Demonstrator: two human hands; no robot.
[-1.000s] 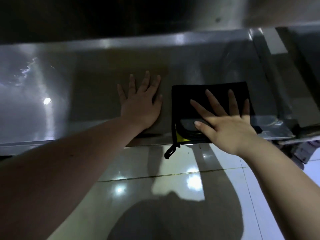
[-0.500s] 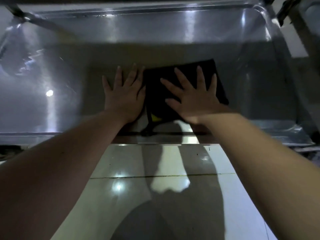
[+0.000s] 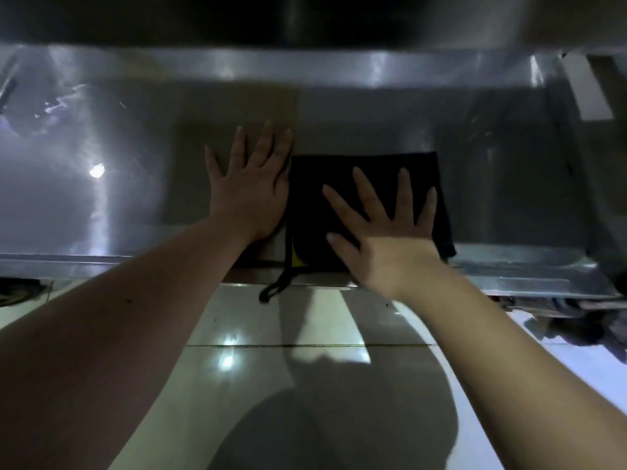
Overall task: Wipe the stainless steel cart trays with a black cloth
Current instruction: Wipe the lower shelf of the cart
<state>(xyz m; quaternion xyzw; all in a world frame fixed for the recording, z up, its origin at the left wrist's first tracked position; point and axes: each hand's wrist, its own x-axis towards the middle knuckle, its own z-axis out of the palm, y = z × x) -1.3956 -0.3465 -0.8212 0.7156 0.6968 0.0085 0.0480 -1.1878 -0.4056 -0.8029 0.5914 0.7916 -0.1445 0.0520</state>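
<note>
The stainless steel tray (image 3: 101, 205) spans the view, with a bright light glare (image 3: 96, 170) on its left part. Right of the glare, the left hand (image 3: 249, 195) lies palm down on the tray's surface. Its grip is fully open, fingers straight and fanned, holding nothing. This hand lies along the left edge of the black cloth (image 3: 315, 205).

The cloth is spread flat on the tray, close to the near rim. A yellow patch (image 3: 298, 261) shows at its near left corner, and a cord loop (image 3: 271, 291) hangs from there over the rim.

The right hand (image 3: 390, 239) presses down on the cloth. Its grip is likewise open, fingers straight and splayed, not curled round the fabric. Below the rim is a glossy tiled floor (image 3: 305, 320), which carries the person's shadow (image 3: 339, 418).
</note>
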